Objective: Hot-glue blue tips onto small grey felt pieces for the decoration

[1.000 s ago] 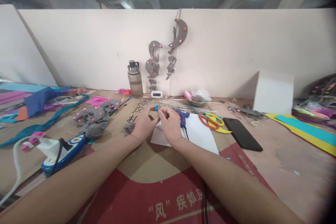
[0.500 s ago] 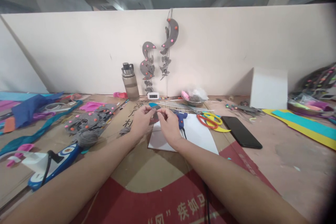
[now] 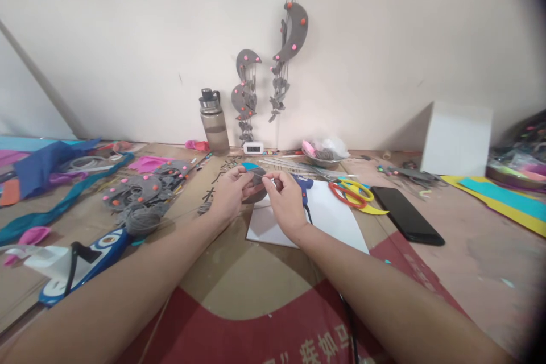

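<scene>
Head view: the left hand [image 3: 228,193] and right hand [image 3: 288,200] both pinch a small grey felt piece [image 3: 256,182] with a blue tip above the white paper [image 3: 328,219] on the counter [image 3: 447,273]. Judged mid-assembly: finished moon hangings [image 3: 290,40] already hang behind, while loose felt pieces [image 3: 140,190] remain unworked.

Small flat felt piece [image 3: 255,177] grey with a blue tip; flat paper sheet [image 3: 328,217] white; metal scissors [image 3: 350,192] with red and yellow handles; flat rectangular phone [image 3: 406,215] black; cardboard mat [image 3: 239,296] brown, printed red
</scene>
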`<move>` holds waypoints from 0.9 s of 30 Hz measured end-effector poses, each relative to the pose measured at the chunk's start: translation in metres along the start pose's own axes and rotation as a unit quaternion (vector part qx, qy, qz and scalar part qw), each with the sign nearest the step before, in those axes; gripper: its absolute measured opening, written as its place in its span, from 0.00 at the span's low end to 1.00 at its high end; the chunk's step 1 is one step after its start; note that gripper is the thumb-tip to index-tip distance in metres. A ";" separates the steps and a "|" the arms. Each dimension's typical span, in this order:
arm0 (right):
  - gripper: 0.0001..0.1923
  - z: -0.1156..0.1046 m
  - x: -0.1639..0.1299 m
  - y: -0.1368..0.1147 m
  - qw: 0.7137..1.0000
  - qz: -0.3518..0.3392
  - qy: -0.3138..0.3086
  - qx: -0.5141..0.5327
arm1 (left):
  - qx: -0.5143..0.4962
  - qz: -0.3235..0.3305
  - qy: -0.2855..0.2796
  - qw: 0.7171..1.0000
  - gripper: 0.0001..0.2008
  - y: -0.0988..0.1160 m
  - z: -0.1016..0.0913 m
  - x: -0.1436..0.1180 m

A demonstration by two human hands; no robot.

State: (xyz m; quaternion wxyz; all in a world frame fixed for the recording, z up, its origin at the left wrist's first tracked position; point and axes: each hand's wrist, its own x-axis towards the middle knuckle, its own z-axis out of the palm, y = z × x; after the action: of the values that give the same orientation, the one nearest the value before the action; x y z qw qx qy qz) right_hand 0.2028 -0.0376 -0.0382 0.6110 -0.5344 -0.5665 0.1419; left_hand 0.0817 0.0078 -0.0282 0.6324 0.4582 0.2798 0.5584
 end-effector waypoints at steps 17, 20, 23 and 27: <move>0.09 -0.002 0.003 0.006 0.999 0.029 -0.005 0.016 | -0.010 0.008 -0.013 1.000 0.10 0.001 -0.002 -0.001; 0.10 0.000 -0.001 0.006 0.998 -0.043 -0.053 -0.017 | -0.019 0.028 0.016 0.999 0.09 0.001 -0.005 0.003; 0.12 -0.001 -0.002 0.002 0.987 -0.107 -0.088 -0.079 | -0.035 0.037 0.040 0.998 0.08 0.000 -0.011 0.010; 0.12 -0.019 0.013 -0.013 0.975 -0.121 -0.078 -0.170 | -0.052 0.040 0.072 0.995 0.06 -0.002 -0.018 0.017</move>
State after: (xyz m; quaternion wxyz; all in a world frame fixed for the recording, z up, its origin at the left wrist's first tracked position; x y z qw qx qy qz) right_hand 0.2174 -0.0413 -0.0167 0.4780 -0.5451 -0.6887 0.0095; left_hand 0.0706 0.0289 -0.0351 0.6105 0.3940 0.2770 0.6287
